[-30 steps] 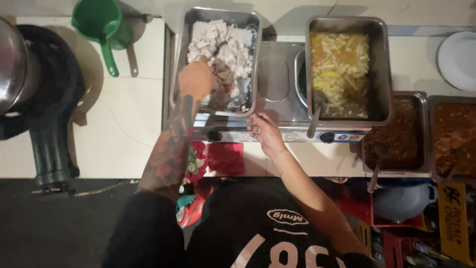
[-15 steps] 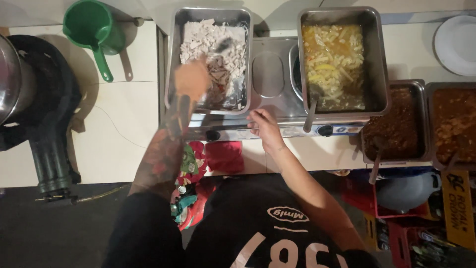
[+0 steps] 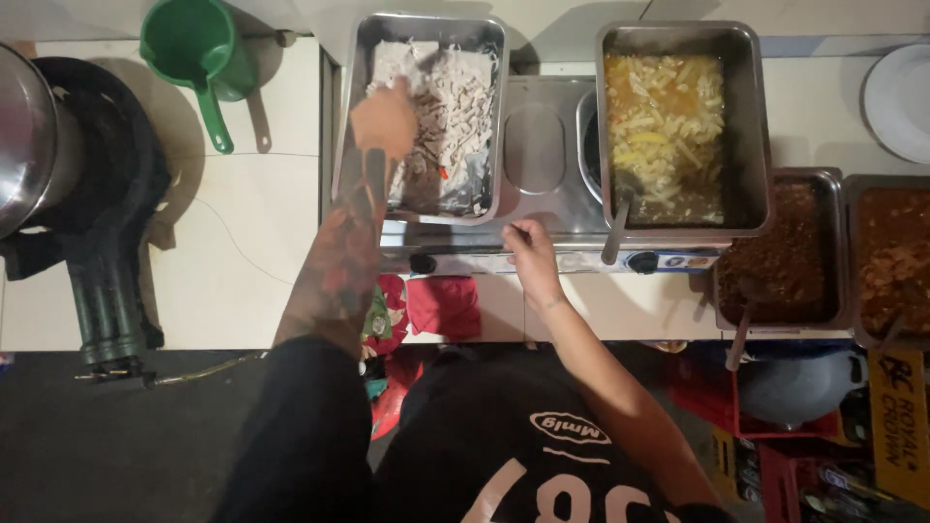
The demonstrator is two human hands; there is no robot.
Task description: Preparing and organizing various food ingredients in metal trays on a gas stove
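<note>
View from above. We are reaching our left hand (image 3: 386, 118) over the left tray (image 3: 354, 107), a steel pan holding pale shredded meat (image 3: 455, 97). The hand is hovering at the tray's near-left part, fingers curled downward; the motion blur is hiding what, if anything, the grip is closing on, so we cannot tell its state. Our right hand (image 3: 528, 247) is resting at the front edge of the steel warmer (image 3: 538, 145), just beside the black knob (image 3: 422, 262); its fingers are loosely bent and seem to be pinching nothing, though the view is poor here.

To the right of the left tray we are seeing a flat steel lid area, then a deeper tray (image 3: 751, 116) of yellow noodles in broth with a ladle handle (image 3: 616, 228) leaning out over its near rim. Farther right, two lower trays (image 3: 835, 252) are holding dark brown food. On the white bench (image 3: 242, 242) to the left, a green scoop (image 3: 194, 48) is lying near the far edge, and a black burner (image 3: 107, 223) is carrying a steel pot (image 3: 24, 145). A white plate (image 3: 901, 97) is sitting at the far right. A red cloth (image 3: 441, 305) is hanging below the warmer.
</note>
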